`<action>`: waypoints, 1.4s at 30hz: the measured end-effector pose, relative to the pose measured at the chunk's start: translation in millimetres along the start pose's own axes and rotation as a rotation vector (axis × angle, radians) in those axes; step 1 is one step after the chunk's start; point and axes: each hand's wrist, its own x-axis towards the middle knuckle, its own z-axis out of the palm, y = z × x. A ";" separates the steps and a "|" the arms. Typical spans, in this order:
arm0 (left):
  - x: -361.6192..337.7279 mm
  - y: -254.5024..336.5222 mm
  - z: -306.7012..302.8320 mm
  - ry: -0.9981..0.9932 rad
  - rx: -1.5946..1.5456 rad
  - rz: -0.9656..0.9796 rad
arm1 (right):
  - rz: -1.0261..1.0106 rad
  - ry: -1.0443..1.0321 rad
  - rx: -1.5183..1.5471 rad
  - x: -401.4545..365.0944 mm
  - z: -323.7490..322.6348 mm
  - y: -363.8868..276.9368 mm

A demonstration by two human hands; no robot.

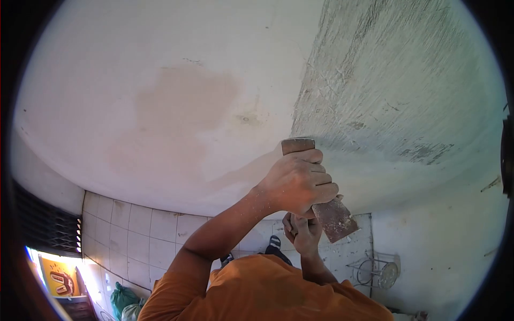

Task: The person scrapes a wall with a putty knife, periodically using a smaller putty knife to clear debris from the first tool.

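Note:
My left hand [300, 184] is closed around a brown strip of sandpaper [336, 220]. One end of the strip shows above the knuckles, close to the wall. Its lower end sticks out past the fingers and carries white dust. Below, in front of my chest, my right hand [304, 232] has its fingers curled in; what they hold, if anything, is hidden. The white wall [257, 64] fills the view ahead. A rough grey, streaked patch [369, 80] begins just above the strip, and a pinkish stain [184, 101] lies to its left.
Pale floor tiles [139, 227] run along the wall's foot, with my sandalled foot [274, 242] on them. A round wire-framed object [383, 273] stands at lower right. Green and pale bags [123, 297] sit at lower left, below a dark slatted grille [45, 219].

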 end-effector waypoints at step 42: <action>9.5 2.3 7.6 0.116 0.004 -0.040 | 0.182 0.067 -0.046 -3.3 11.0 -45.5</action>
